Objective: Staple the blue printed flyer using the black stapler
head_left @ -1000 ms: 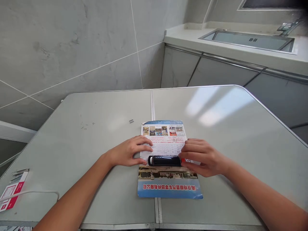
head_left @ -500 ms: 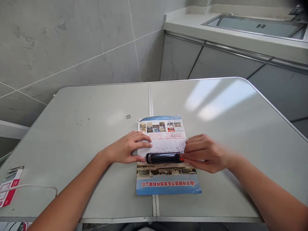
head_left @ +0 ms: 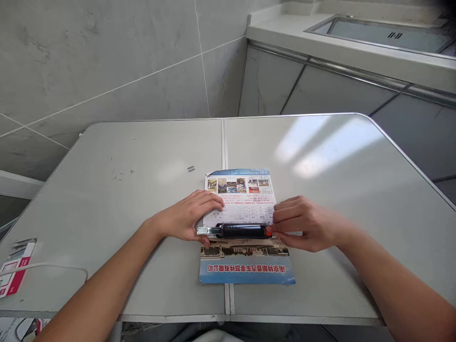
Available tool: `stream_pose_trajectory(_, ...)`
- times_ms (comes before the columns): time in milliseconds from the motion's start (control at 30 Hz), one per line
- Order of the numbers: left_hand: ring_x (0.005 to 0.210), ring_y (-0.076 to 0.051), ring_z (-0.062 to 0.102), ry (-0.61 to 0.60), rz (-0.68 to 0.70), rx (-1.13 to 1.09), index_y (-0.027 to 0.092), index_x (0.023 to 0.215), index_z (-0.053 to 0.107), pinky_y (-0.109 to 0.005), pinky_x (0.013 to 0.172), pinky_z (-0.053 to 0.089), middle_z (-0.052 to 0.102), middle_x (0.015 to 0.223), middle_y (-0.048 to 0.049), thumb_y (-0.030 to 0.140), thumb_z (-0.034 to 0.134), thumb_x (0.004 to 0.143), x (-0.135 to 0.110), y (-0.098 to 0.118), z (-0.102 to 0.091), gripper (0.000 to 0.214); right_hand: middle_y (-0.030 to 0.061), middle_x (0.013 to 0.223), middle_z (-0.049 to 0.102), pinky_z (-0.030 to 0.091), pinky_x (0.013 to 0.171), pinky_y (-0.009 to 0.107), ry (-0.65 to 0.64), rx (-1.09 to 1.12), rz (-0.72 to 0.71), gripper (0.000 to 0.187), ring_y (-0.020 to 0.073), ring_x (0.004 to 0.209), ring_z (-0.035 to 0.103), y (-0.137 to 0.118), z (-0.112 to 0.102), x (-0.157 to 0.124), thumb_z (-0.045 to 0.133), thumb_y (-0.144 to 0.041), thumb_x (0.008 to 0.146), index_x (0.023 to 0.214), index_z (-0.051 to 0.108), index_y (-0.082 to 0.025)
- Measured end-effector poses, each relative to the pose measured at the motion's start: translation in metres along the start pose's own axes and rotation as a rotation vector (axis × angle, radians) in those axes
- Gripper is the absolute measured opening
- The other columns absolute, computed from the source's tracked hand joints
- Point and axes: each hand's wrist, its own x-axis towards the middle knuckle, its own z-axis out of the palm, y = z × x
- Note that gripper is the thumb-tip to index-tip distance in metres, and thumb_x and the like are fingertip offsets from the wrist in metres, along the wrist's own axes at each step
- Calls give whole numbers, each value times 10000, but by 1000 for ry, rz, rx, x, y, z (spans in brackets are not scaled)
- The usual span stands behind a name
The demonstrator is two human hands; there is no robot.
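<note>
Head view: mid-frame on the booklet [head_left: 247, 275], the right hand [head_left: 302, 223] pinches the black stapler's [head_left: 244, 231] red end; metal slide [head_left: 209, 231] already out beside the loosely spread left hand [head_left: 188, 216], small staple strips [head_left: 191, 168] lying outside it.

Grey table [head_left: 160, 156] with leaflet [head_left: 247, 209], metal strips [head_left: 191, 168], box [head_left: 17, 281]

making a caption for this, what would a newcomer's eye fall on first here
Probably the black stapler, lying across the colourful leaflet in the middle of the table, with a shiny metal part jutting out by the left hand. At its other end, an orange tip stands out in the fingers of the right hand. Beyond, bright glare streaks the table's far right.
</note>
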Motion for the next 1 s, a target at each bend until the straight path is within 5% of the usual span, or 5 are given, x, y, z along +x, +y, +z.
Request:
stream_pose_trajectory(267,1318,-395,545,-29,-21,-11,200,1369,532,-515,1123,415,600,1409,-207,701,855,720,-1,-2,0,881,60,867,636,419,669,339,246,113,160,320,211,781,535,-23,32,19,728,-505,957,1013,631,-205)
stream_pose_trajectory(400,1368,-420,512,-27,-56,-60,215,1409,542,-539,1152,408,599,1427,-197,724,875,665,-2,-1,-2,961,99,1049,675,480,790,381,59,-11,252,428,248,924,578,-32,54,30,747,-524,934,1176,627,-193)
stream_pose_trajectory(533,1391,-432,495,81,-49,-225,245,1462,539,-586,1197,382,583,1452,-191,708,933,570,0,3,0,1079,59,946,671,459,714,351,45,-77,195,123,215,839,569,-28,61,26,666,-246,938,1053,648,-206)
stream_pose_trajectory(700,1497,-398,434,515,-214,-777,275,1493,525,-532,1232,391,481,1578,-183,761,787,749,9,17,11,926,84,976,691,453,691,364,408,-271,42,382,212,807,545,-29,53,20,577,-89,895,1256,652,-189)
stream_pose_trajectory(1000,1297,-298,677,360,-424,-1318,153,1359,639,-410,1145,503,641,1461,-215,464,802,912,15,19,16,569,-14,929,752,377,660,363,511,-783,-195,251,204,817,461,-41,48,22,842,-117,843,964,805,-334)
